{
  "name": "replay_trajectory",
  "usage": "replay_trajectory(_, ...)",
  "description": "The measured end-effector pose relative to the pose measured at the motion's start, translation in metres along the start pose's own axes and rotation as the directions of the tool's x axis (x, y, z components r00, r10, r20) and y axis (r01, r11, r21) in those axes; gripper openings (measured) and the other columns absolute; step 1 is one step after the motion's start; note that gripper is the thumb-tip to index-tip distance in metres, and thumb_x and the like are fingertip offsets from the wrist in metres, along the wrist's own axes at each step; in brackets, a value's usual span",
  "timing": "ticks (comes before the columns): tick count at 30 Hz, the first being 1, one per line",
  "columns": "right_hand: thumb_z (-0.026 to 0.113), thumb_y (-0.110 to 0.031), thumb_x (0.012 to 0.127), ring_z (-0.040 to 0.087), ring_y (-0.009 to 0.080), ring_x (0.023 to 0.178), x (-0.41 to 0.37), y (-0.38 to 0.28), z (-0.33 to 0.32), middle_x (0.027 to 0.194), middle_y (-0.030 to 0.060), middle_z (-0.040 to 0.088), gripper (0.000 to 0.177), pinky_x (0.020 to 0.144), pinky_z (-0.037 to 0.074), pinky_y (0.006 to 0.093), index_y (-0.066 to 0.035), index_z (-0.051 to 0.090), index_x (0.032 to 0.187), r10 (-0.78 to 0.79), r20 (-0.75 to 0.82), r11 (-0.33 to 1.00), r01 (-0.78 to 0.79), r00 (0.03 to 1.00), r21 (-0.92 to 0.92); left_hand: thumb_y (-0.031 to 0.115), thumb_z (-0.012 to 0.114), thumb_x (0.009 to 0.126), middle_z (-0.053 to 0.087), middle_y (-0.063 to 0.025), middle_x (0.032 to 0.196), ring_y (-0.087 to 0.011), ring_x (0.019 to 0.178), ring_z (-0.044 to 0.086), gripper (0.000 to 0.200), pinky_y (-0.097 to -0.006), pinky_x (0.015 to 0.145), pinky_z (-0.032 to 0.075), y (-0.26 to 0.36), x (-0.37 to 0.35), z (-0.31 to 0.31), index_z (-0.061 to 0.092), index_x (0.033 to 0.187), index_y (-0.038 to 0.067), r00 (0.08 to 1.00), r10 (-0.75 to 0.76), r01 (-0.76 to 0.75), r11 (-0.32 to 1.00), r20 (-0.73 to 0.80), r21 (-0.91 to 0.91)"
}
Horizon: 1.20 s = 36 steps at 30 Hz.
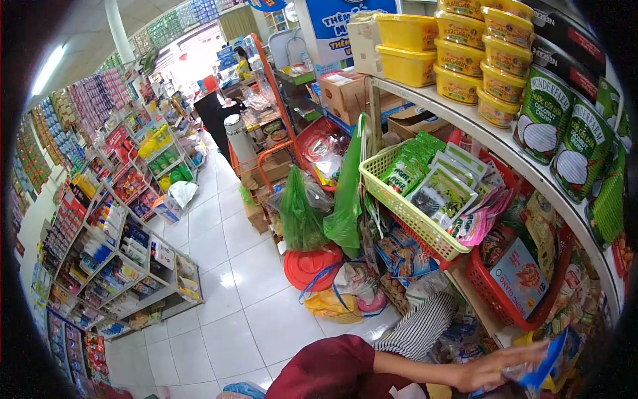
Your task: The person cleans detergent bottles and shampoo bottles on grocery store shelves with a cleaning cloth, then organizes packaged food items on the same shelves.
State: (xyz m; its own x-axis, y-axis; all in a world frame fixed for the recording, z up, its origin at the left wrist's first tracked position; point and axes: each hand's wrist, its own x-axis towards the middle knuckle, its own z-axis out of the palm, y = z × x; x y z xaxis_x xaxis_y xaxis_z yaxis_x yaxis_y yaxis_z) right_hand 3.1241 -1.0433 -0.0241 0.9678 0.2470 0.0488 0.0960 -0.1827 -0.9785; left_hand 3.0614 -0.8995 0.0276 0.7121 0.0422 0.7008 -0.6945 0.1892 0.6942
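My left hand reaches across to the lower right, out of a maroon sleeve. Its fingers are closed on a blue-edged plastic packet, slightly blurred; the print on it cannot be read. Close by, a red basket holds several packets, among them a light-blue one with a red picture. Black-and-white striped fabric over a leg shows beyond the forearm. My right hand is outside the view.
Above stands a shelf with yellow margarine tubs and green coconut cream cans. A pale yellow basket holds agar packets. Green bags hang over a red lid. Display racks line the left of the tiled floor.
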Motion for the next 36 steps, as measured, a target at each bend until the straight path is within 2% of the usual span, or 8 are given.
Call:
replay_trajectory(3, 0.05, -0.015, 0.082, 0.045, 0.0232, 0.102, -0.002, -0.001, -0.001, 0.116, 0.015, 0.046, 0.044, 0.088, 0.036, 0.0334, 0.005, 0.038, 0.12, 0.002, 0.007, 1.0, -0.002, 1.0, 0.001, 0.044, 0.027, 0.085, 0.01, -0.0155, 0.143, -0.033, 0.129, 0.018, 0.059, -0.0463, 0.102, 0.018, 0.014, 0.009, -0.004, 0.026, 0.135, 0.013, 0.991, 0.103, -0.082, 0.971, -0.083, 0.227)
replay_trajectory(7, 0.051, -0.013, 0.081, 0.046, 0.0226, 0.101, -0.008, -0.002, -0.001, 0.114, 0.0147, 0.046, 0.044, 0.087, 0.037, 0.0328, 0.006, 0.039, 0.118, 0.025, 0.014, 1.0, -0.025, 1.0, 0.006, 0.025, 0.033, 0.073, 0.016, -0.0164, 0.141, -0.0345, 0.128, 0.02, 0.064, -0.0449, 0.102, 0.018, 0.0, -0.001, -0.007, 0.026, 0.135, 0.009, 0.914, -0.389, 0.36, 0.91, 0.119, 0.207)
replay_trajectory(22, 0.058, -0.009, 0.077, 0.048, 0.0206, 0.096, -0.02, 0.002, -0.021, 0.11, 0.0133, 0.05, 0.042, 0.083, 0.039, 0.0305, 0.007, 0.044, 0.114, 0.068, 0.025, 0.997, -0.067, 0.997, -0.029, 0.041, 0.019, 0.092, -0.005, -0.0163, 0.143, -0.0349, 0.131, -0.008, 0.05, -0.0477, 0.103, 0.003, -0.012, 0.002, 0.017, 0.019, 0.138, 0.02, 0.869, -0.495, 0.439, 0.786, 0.017, 0.435)
replay_trajectory(26, 0.059, -0.008, 0.076, 0.049, 0.0201, 0.094, -0.02, 0.0, -0.018, 0.108, 0.013, 0.05, 0.042, 0.082, 0.039, 0.0299, 0.007, 0.045, 0.112, 0.083, 0.018, 0.996, -0.082, 0.996, -0.029, 0.036, 0.031, 0.092, -0.008, -0.0154, 0.143, -0.0315, 0.131, -0.012, 0.048, -0.0474, 0.103, 0.0, -0.029, -0.005, 0.003, 0.023, 0.136, 0.019, 0.943, -0.167, 0.146, 0.985, 0.289, 0.093)
replay_trajectory(30, 0.061, -0.007, 0.075, 0.049, 0.0196, 0.093, -0.021, 0.0, -0.02, 0.107, 0.0126, 0.051, 0.041, 0.081, 0.04, 0.0293, 0.007, 0.046, 0.111, 0.092, 0.03, 0.996, -0.091, 0.995, -0.025, 0.035, 0.056, 0.078, -0.007, -0.0141, 0.143, -0.0311, 0.132, -0.009, 0.073, -0.0459, 0.104, 0.002, -0.019, 0.003, -0.016, 0.019, 0.135, 0.008, 0.99, -0.132, 0.143, 0.902, -0.056, 0.408)
replay_trajectory(33, 0.062, -0.006, 0.074, 0.05, 0.0192, 0.092, -0.021, 0.001, -0.022, 0.106, 0.0123, 0.052, 0.041, 0.081, 0.04, 0.0288, 0.007, 0.047, 0.11, 0.097, 0.073, 0.995, -0.096, 0.993, -0.028, 0.019, 0.064, 0.072, 0.027, -0.0145, 0.134, -0.0245, 0.123, 0.028, 0.07, -0.0389, 0.1, 0.025, -0.02, -0.013, -0.022, 0.027, 0.13, 0.005, 0.782, -0.602, 0.562, 0.567, 0.163, -0.603)
replay_trajectory(34, 0.063, -0.006, 0.074, 0.05, 0.019, 0.091, -0.022, 0.001, -0.023, 0.106, 0.0122, 0.052, 0.041, 0.08, 0.041, 0.0287, 0.007, 0.048, 0.11, 0.102, 0.085, 0.995, -0.099, 0.991, -0.031, 0.016, 0.064, 0.072, 0.036, -0.0139, 0.13, -0.0232, 0.119, 0.037, 0.068, -0.0374, 0.098, 0.031, -0.022, -0.019, -0.023, 0.029, 0.129, 0.004, 0.675, -0.615, 0.608, 0.151, 0.407, -0.779)
replay_trajectory(36, 0.063, -0.005, 0.074, 0.05, 0.0188, 0.091, -0.023, 0.002, -0.025, 0.105, 0.012, 0.052, 0.041, 0.08, 0.041, 0.0284, 0.007, 0.048, 0.109, 0.109, 0.117, 0.994, -0.105, 0.987, -0.04, 0.011, 0.064, 0.072, 0.048, -0.0098, 0.117, -0.0185, 0.104, 0.048, 0.062, -0.0318, 0.089, 0.039, -0.015, -0.025, -0.026, 0.034, 0.125, 0.003, 0.63, -0.65, 0.701, 0.239, 0.426, -0.672)
